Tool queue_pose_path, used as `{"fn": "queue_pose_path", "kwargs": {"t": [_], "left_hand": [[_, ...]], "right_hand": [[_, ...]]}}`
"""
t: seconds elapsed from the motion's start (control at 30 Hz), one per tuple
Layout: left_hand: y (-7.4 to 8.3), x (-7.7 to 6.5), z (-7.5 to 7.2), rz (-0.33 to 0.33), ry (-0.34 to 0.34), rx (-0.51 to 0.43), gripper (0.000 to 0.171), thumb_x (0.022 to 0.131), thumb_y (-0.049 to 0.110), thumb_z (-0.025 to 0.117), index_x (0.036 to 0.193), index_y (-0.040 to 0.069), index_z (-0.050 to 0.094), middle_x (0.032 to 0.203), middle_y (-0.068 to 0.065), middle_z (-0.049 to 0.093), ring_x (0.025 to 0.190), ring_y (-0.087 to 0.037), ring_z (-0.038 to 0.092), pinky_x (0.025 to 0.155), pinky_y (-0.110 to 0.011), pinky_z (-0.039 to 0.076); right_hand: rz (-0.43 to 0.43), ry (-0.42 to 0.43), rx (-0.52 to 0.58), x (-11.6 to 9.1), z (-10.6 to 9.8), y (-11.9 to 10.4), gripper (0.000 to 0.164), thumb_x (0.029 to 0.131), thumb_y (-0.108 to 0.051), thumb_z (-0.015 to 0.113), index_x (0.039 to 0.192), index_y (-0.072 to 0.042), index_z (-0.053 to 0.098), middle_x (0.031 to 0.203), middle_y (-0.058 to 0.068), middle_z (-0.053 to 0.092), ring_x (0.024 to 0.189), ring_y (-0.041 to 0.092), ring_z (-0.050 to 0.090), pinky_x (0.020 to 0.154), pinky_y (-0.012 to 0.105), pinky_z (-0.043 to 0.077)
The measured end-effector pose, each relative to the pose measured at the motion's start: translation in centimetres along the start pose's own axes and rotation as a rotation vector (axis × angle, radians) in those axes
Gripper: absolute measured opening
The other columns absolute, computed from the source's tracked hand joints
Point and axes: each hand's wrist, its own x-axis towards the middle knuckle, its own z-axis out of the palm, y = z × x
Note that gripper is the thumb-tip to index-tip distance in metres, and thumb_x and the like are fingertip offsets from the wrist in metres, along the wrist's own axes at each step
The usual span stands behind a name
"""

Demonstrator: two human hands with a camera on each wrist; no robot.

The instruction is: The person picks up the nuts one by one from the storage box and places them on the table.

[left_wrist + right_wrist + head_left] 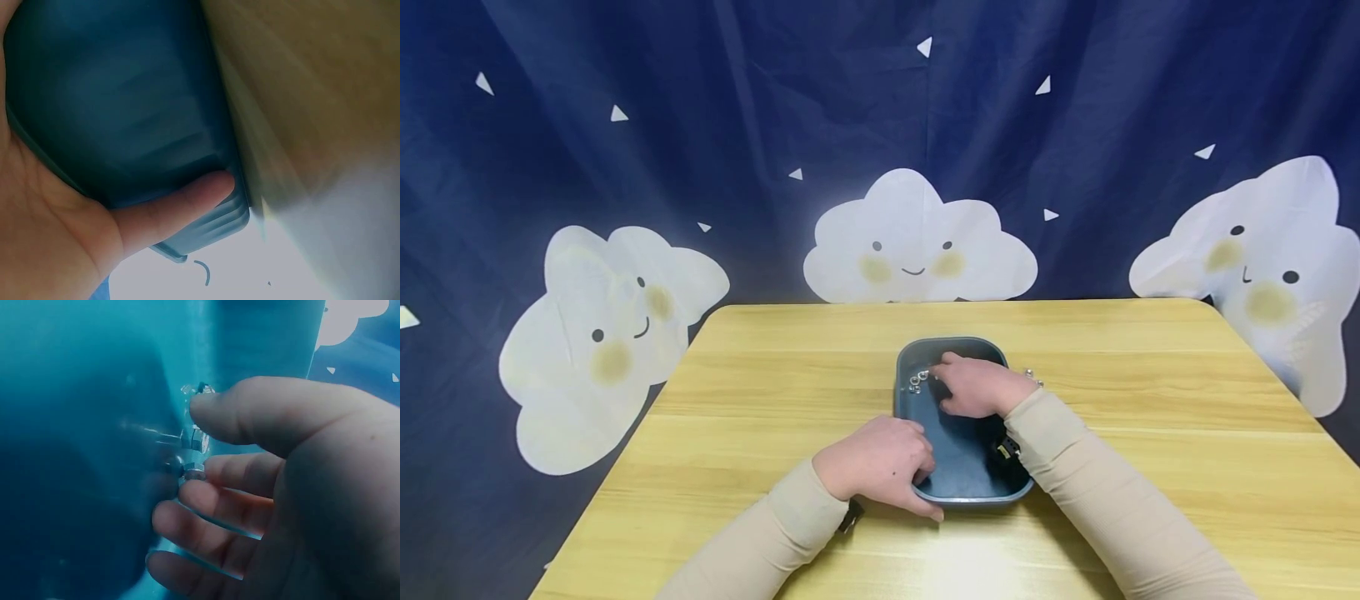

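A dark blue-green rectangular tray (pixel 962 483) sits on the table. My left hand (pixel 880 462) grips its near left rim, fingers over the inside and thumb along the outer wall; in the left wrist view that thumb (pixel 181 206) lies against the tray wall (pixel 137 106). My right hand (pixel 973 385) reaches into the far part of the tray. Several small shiny metal nuts (pixel 915 381) lie by the far left wall. In the right wrist view, loosely bent fingers (pixel 206 500) come up to the nuts (pixel 199 440), thumb and index apart; the index fingertip seems to touch one.
Beyond the tray's right wall, partly behind my right wrist, a few more small shiny pieces (pixel 1029 372) rest on the wooden table (pixel 760 375). A dark blue curtain (pixel 850 100) with white clouds hangs behind the table's far edge.
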Motion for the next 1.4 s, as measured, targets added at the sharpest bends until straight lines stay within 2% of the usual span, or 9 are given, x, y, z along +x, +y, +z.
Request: {"fn": "queue_pose_path", "kwargs": {"t": [0.2,0.4,0.57,0.7,0.97,1.4], "left_hand": [[0.05,0.01,-0.06,-0.004,0.001,-0.007,0.057,0.074,0.077,0.070,0.053,0.030,0.046,0.058,0.022,0.039,0.066,-0.001,0.041,0.053,-0.019,0.034],[0.08,-0.04,-0.06,-0.010,-0.007,-0.013,0.057,0.074,0.076,0.070,0.053,0.029,0.045,0.059,0.021,0.039,0.066,-0.001,0.041,0.053,-0.019,0.033],[0.11,-0.04,-0.10,-0.003,-0.001,-0.008,0.057,0.074,0.075,0.071,0.053,0.029,0.045,0.058,0.020,0.038,0.065,-0.002,0.041,0.054,-0.019,0.033],[0.10,-0.05,-0.11,-0.002,-0.002,-0.008,0.058,0.074,0.075,0.071,0.053,0.028,0.045,0.058,0.020,0.038,0.065,-0.002,0.040,0.054,-0.019,0.034],[0.07,-0.02,-0.12,-0.003,-0.015,-0.006,0.057,0.075,0.075,0.071,0.053,0.028,0.045,0.059,0.020,0.039,0.065,-0.002,0.040,0.055,-0.019,0.034],[0.10,-0.06,-0.16,-0.002,-0.019,-0.010,0.057,0.076,0.074,0.070,0.053,0.028,0.046,0.058,0.020,0.039,0.065,-0.001,0.040,0.057,-0.019,0.035]], "right_hand": [[0.007,0.006,-0.006,-0.28,-0.18,0.12,0.039,0.090,-0.017,0.071,0.126,-0.001,0.065,0.103,0.008,0.054,0.080,0.018,0.056,0.076,0.036,0.051],[-0.013,0.025,0.004,-0.27,0.02,0.34,0.027,0.087,-0.006,0.068,0.114,-0.003,0.070,0.105,0.009,0.060,0.089,0.019,0.060,0.082,0.037,0.053],[-0.021,0.016,-0.011,-0.22,0.10,0.46,0.019,0.084,0.002,0.065,0.101,-0.007,0.067,0.097,0.004,0.061,0.087,0.019,0.057,0.082,0.036,0.051],[-0.011,-0.014,-0.013,-0.20,0.10,0.44,0.014,0.086,0.001,0.065,0.095,-0.010,0.064,0.091,0.002,0.062,0.082,0.017,0.056,0.079,0.035,0.050],[-0.033,-0.024,-0.013,-0.31,0.12,0.48,0.020,0.087,0.005,0.060,0.082,-0.014,0.060,0.080,-0.003,0.057,0.070,0.013,0.050,0.071,0.030,0.047],[-0.098,0.034,-0.027,-0.33,0.13,0.61,0.019,0.084,0.003,0.063,0.079,-0.015,0.063,0.079,-0.005,0.059,0.070,0.012,0.053,0.072,0.029,0.049]]}}
